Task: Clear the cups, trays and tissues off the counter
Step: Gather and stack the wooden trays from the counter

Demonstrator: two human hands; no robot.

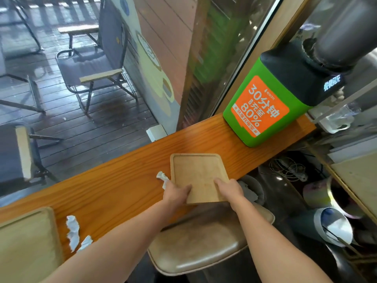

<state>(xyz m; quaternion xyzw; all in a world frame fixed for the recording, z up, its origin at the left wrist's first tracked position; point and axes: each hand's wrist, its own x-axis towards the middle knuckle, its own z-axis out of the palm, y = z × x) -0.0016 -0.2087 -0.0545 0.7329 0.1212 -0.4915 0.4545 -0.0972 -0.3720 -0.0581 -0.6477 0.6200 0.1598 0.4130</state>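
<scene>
Both hands are clamped on the square light-wood tray with a raised rim (199, 176) — the left hand (177, 193) on its near left corner, the right hand (229, 189) on its near right corner, thumbs lying on the tray's floor. The left hand also pinches a crumpled white tissue (162, 177) against the tray's left edge. The tray lies on the long orange-brown wooden desk (114, 180), its near edge already overhanging the desk's front above a round tan padded stool (204, 246). It stretches straight away from the hands toward the window, so the likely move is a pull and lift toward the body, both arms sharing it evenly.

Still on the desk to the left: a second, larger light-wood tray (26, 244) at the picture's edge, and just beside it two more crumpled white tissues (73, 229) — nearer the left arm than the right. A green power-bank station with an orange label (271, 103) stands at the desk's far right end, well apart from the held tray. No cups show on the desk.
</scene>
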